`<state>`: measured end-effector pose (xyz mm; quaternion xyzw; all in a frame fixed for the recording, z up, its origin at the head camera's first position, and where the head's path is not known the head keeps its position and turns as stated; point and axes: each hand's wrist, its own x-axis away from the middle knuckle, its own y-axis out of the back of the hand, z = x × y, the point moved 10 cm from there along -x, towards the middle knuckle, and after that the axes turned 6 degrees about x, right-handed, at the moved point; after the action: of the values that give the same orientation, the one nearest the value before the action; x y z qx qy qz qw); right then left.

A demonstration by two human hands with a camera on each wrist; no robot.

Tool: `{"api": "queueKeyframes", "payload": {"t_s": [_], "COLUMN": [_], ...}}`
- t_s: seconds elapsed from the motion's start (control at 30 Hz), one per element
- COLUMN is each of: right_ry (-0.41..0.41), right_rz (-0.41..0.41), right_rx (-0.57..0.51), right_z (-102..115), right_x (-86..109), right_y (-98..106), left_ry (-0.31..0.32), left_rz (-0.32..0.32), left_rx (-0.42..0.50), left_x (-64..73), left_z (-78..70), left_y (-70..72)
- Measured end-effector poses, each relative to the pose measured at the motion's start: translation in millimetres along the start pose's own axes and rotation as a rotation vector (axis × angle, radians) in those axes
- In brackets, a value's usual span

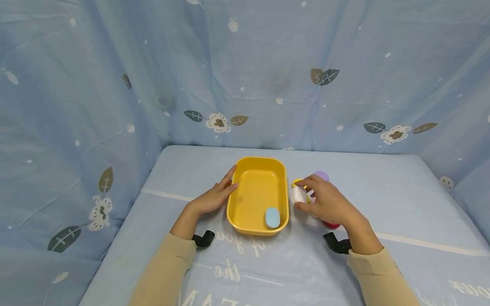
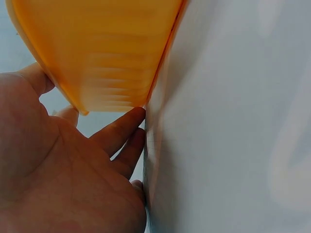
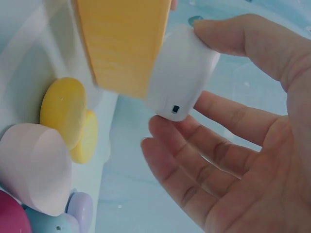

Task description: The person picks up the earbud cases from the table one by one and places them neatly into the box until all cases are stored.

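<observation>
A yellow rectangular tub stands in front of me with a light-blue rounded piece at its near right corner inside. My left hand rests against the tub's left side, thumb at the rim and the other fingers fairly straight along the outside. Just right of the tub, my right hand holds a white rounded piece between thumb and fingers. That piece has a small dark square hole at one end. Below it in the right wrist view sit a yellow piece and a pale pink piece.
Under the right hand are also a red piece, a lilac piece and a blue piece. A light-blue cloth with white lettering covers the table. Patterned blue curtains hang behind and at both sides.
</observation>
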<state>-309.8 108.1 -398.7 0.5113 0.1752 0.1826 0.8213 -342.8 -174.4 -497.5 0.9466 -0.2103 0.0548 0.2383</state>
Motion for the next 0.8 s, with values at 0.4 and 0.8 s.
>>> {"api": "queueKeyframes", "payload": {"t_s": [0.4, 0.8], "right_ry": [0.022, 0.042], "right_rz": [-0.050, -0.035], "right_rx": [-0.049, -0.049], "right_z": [8, 21], "right_x": [-5.1, -20.7], "right_y": [5, 2], "left_ry": [-0.016, -0.005], "left_rz": [0.002, 0.005], "left_rx": [-0.003, 0.002], "left_x": [-0.8, 0.5], "left_z": [-1.1, -1.8], "left_y": [-0.6, -1.1]}}
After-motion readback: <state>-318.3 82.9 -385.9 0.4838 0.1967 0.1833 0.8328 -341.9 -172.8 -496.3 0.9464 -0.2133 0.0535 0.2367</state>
